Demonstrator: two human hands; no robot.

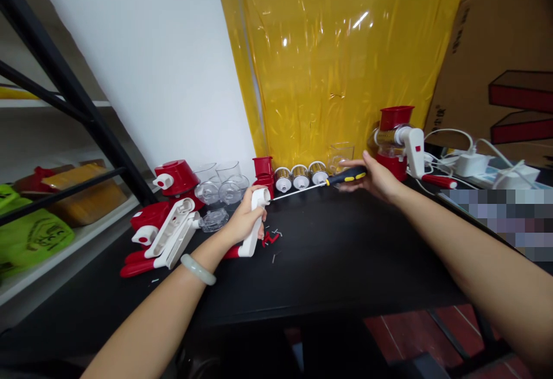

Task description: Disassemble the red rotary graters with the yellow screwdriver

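Observation:
My left hand [245, 216] is closed around a white crank handle [249, 241] with a red grip, held above the black table. In my right hand [372, 178] is a screwdriver [346, 178] with a black and yellow handle. Its long shaft points left, and the tip meets the top end of the crank handle; whether it sits in a screw there is too small to tell. Below my left hand, small red parts [270, 238] and several screws lie on the table. Behind the screwdriver stand three drum graters [300, 177] with white ends, beside a red hopper housing [263, 173].
Red grater bases [176, 176], more white crank handles [176, 226] and clear plastic parts [228, 183] sit at the left. An assembled red grater [394, 154] stands at the right, near white plugs and cables [470, 163]. A black shelf frame [64, 68] rises at the left edge.

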